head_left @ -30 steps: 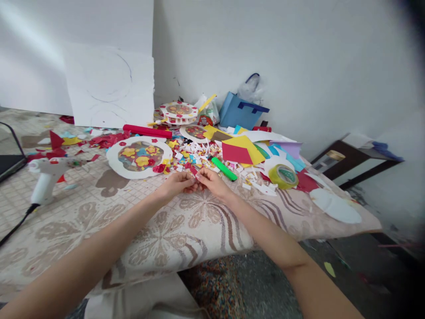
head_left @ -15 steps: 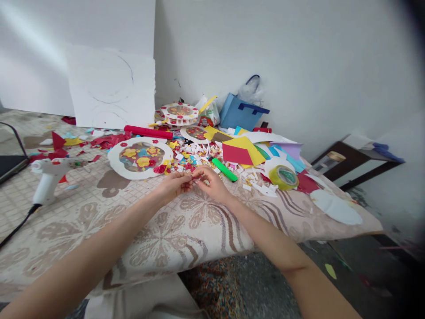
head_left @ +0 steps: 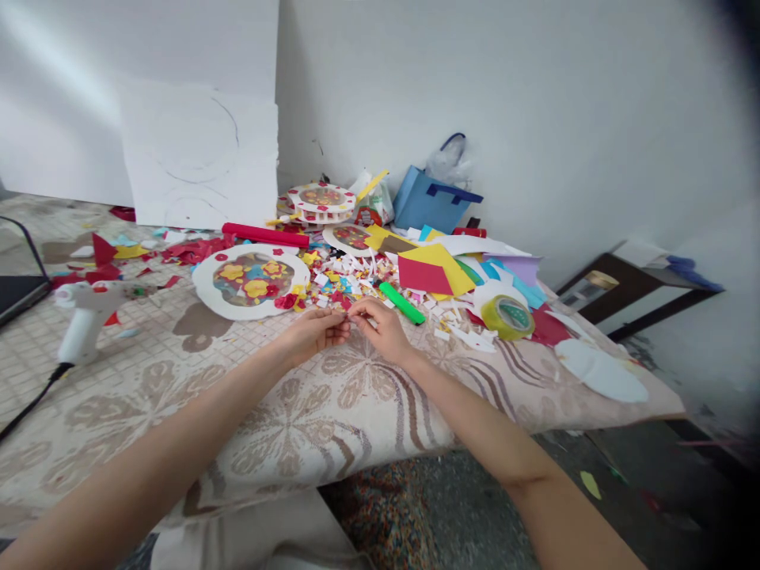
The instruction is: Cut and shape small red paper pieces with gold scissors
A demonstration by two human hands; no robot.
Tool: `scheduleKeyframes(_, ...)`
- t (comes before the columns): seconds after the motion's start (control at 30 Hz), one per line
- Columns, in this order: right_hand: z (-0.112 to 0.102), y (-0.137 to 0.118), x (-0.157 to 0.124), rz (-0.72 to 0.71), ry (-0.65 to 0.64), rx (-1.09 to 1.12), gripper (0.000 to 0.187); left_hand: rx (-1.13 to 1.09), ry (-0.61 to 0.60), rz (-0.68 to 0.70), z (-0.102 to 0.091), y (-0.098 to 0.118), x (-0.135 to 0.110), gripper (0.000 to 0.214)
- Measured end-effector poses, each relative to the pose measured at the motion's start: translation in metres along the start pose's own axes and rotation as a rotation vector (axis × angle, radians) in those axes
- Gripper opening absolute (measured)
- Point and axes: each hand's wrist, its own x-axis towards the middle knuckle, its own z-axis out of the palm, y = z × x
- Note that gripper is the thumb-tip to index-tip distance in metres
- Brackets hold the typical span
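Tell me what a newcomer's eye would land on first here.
Probably the white disc with yellow and red flowers, lying beyond the left hand. Then the bright green object beside the scattered scraps, beyond the right hand, and the blue bag at the back, near the wall.

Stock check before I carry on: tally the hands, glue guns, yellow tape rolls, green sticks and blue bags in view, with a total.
Hands: 2 (left hand, right hand)
Glue guns: 1 (white glue gun)
Yellow tape rolls: 1 (yellow tape roll)
Green sticks: 1 (green stick)
Blue bags: 1 (blue bag)
Total: 6
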Motion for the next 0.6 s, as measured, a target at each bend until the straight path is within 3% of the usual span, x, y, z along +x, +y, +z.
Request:
scheduleKeyframes(0.4, -0.0026, 0.0017, -0.0002, -0.023, -0.015, 0.043, 0.010, -0.047, 0.009, -0.025, 0.0021, 0.0015, -0.0020, 0.017)
scheduleKeyframes(0.6, 0.0019, 0.0012, 0.0004, 0.052, 0.017, 0.084, 0.009, -0.013, 0.012, 0.006, 0.0059, -0.0003, -0.0035, 0.018)
